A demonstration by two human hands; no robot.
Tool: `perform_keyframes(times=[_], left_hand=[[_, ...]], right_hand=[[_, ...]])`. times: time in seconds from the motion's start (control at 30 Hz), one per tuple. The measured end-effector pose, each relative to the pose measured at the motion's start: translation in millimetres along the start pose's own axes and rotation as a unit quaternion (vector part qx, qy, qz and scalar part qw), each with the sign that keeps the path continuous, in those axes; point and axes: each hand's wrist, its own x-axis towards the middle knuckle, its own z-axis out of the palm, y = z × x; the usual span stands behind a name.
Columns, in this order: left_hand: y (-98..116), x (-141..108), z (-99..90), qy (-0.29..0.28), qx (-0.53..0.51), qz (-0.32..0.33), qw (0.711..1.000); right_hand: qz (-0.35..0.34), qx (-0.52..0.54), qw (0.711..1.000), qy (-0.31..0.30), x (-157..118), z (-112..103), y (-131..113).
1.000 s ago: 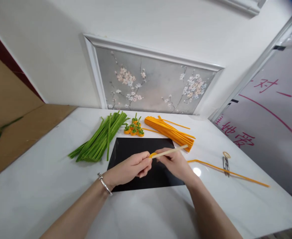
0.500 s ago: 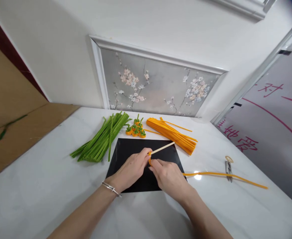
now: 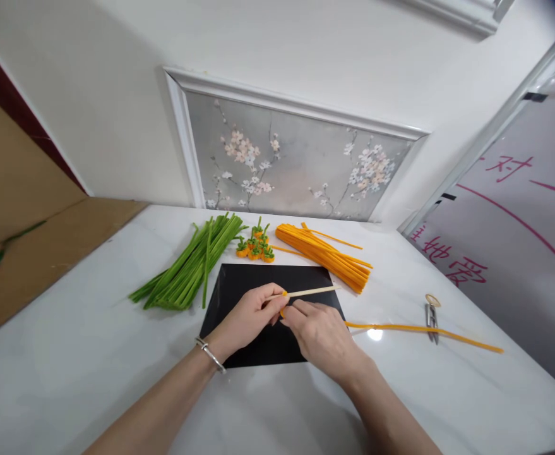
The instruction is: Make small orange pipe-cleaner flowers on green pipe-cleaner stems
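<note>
Orange fuzzy chenille stem (image 3: 400,327) ran from both hands, above the black rectangular mat (image 3: 268,351), to the right across the white marbled counter (image 3: 268,404). The left hand (image 3: 246,319) had its fingers clamped on the slim pale wooden stick (image 3: 312,291) and a turn of orange. The right hand (image 3: 322,328) had its fingers together on the stem just beside, their tips partly hidden. A good wrap seemed to call for a firm left pinch, a stick free of wobble, and light, even tension from the right, so turns sat snug without crushing the pile. The stem's loose length crossed the small metal snips (image 3: 432,325), where a snag looked possible.
</note>
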Motion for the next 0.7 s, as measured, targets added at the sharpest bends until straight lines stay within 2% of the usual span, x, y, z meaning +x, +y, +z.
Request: perform_keyframes(times=[0.27,0.43,0.7], left_hand=[[-2.7,-0.2,0.8,0.029,0.0,0.007,1.0],[-4.1,0.2,1.3,0.027,0.017,0.009,0.999],[-1.4,-1.9,-2.0,0.068,0.06,0.033,0.995]], right_hand=[[0.012,0.007,1.0,-0.02,-0.3,-3.9,-0.7],[0.007,0.013,1.0,-0.019,-1.2,-4.6,-2.0],[0.023,0.025,0.999,0.018,-2.3,-3.5,-2.9]])
